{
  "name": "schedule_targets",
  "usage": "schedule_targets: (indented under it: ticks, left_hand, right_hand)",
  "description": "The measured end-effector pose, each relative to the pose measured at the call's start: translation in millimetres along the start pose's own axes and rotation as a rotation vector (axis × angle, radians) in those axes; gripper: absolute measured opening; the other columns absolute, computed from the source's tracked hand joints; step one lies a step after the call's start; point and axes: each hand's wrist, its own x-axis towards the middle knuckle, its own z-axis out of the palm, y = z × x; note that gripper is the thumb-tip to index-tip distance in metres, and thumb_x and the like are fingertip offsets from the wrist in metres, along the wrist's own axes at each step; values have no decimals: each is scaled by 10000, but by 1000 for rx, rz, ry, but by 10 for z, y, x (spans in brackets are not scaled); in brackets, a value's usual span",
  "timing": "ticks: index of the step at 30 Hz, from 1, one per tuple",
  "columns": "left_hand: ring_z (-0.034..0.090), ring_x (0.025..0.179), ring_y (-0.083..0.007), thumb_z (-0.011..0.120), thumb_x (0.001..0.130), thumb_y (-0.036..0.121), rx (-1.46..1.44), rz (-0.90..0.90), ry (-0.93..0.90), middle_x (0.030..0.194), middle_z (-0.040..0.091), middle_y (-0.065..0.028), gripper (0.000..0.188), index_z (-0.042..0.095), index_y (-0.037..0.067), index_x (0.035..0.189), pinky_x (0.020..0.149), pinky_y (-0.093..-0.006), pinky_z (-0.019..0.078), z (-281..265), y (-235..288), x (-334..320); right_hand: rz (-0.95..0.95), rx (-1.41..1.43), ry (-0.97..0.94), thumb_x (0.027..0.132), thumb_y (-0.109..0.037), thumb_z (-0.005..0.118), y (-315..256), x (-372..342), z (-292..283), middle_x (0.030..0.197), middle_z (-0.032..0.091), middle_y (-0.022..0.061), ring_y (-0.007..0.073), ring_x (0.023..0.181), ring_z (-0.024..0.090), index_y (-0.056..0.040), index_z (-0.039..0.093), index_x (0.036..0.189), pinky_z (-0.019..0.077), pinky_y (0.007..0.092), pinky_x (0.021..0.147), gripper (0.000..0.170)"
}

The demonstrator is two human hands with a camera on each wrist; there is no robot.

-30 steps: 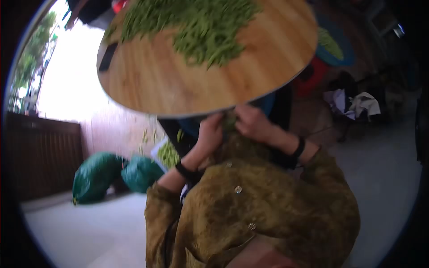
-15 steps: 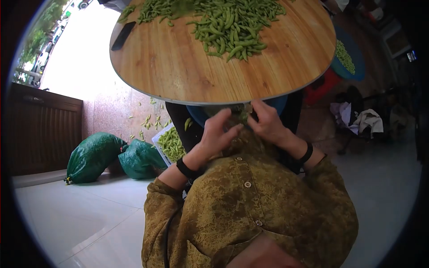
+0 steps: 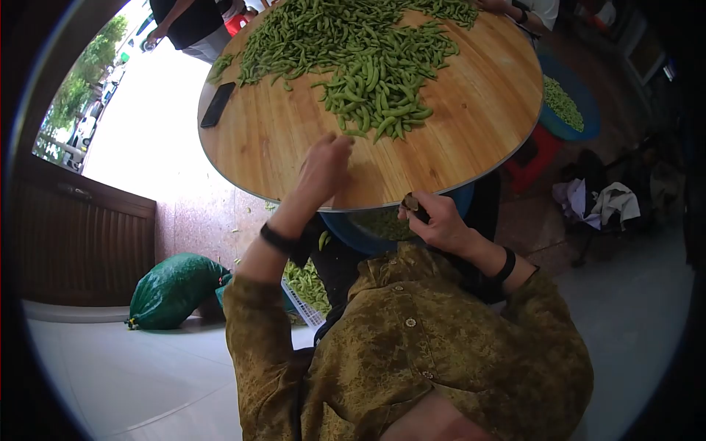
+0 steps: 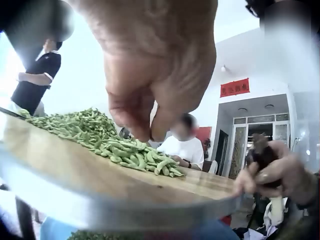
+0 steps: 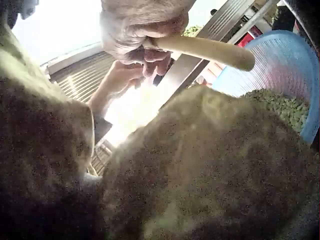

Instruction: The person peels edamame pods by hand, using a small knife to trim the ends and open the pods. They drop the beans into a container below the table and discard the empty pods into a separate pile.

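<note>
In the head view, my left hand (image 3: 322, 176) is over the round wooden table (image 3: 257, 158), fingertips near the closest green pods (image 3: 379, 92). The left wrist view shows its fingers (image 4: 132, 112) bent downward in front of the pods (image 4: 135, 152), with nothing visible between them. At the table's near edge, my right hand (image 3: 445, 224) grips a small dark tool (image 3: 412, 202). In the right wrist view, a pale, rod-like handle (image 5: 215, 51) sticks out of that hand (image 5: 145, 25). The tool's working end is unclear.
A blue basin (image 3: 349, 234) sits under the table edge. A black phone-like object (image 3: 218, 105) lies at the table's left. Below are a crate of pods (image 3: 307, 287) and a green sack (image 3: 176, 290). Another blue basin (image 3: 590, 110) stands right. Two people are across the table.
My left hand has moved from beside the right hand, below the table edge, up over the tabletop toward the pods. My right hand stays near the edge, and the dark tool now shows.
</note>
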Motion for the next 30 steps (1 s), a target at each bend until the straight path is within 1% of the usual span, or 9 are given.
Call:
schedule_targets:
  ticks: [4,7,10,12,14,16,17,19,30]
  left_hand:
    - [585,833,-412,637,731,91,114,30,-53,850,581,-223,202,608,24,920,734,-475,469,265,-87,397]
    - [594,847,-402,634,733,114,-18,-118,33,861,597,-231,221,613,21,932,747,-467,473,347,-184,302]
    - [593,842,-395,628,742,91,-46,-114,78,833,614,-225,207,611,11,931,741,-447,477,375,-296,83]
    - [608,783,-347,640,760,107,-166,-157,116,797,620,-184,203,611,7,934,695,-409,482,330,-312,-32]
    - [623,724,-298,651,778,123,-302,-205,148,761,627,-143,202,611,3,936,650,-371,487,346,-251,-158]
    - [568,597,-138,664,807,93,-670,-307,158,705,605,-46,166,607,4,935,535,-264,443,317,-27,-264]
    - [568,597,-138,664,807,93,-678,-307,151,705,605,-46,166,607,4,935,535,-264,443,280,115,-321]
    - [493,529,-46,660,841,79,-1085,-497,52,694,591,2,107,610,9,905,457,-192,361,221,388,-432]
    - [470,509,-37,677,842,103,-1287,-630,-63,654,593,15,79,637,41,874,445,-184,312,380,489,-597]
  right_hand:
    - [155,183,16,833,-70,610,-27,-6,-37,741,621,110,181,620,621,15,535,915,457,307,544,141]
    - [147,249,51,868,-88,602,-16,-12,-58,719,612,87,130,599,601,22,541,928,458,276,527,139]
    - [253,207,22,887,-95,579,11,-9,-98,674,552,39,100,548,538,21,540,999,429,241,496,166]
    - [550,649,-89,919,-126,532,-78,58,-160,684,505,10,81,543,476,-2,513,1122,379,223,457,238]
    - [570,755,-85,939,-128,490,-119,107,-161,718,494,17,75,545,449,-1,486,1168,363,212,444,262]
    - [595,854,-81,960,-130,448,-175,142,-144,753,484,24,69,547,421,-1,460,1215,346,200,430,286]
    - [570,893,-90,965,-126,437,-210,167,-124,781,488,37,72,567,433,-3,446,1238,348,196,429,300]
    - [557,934,-96,969,-122,425,-210,173,-95,809,493,50,76,587,445,-5,431,1261,350,193,427,315]
    - [542,1189,-223,988,-121,395,-169,107,-35,815,487,65,77,571,432,-14,383,1335,354,179,415,363]
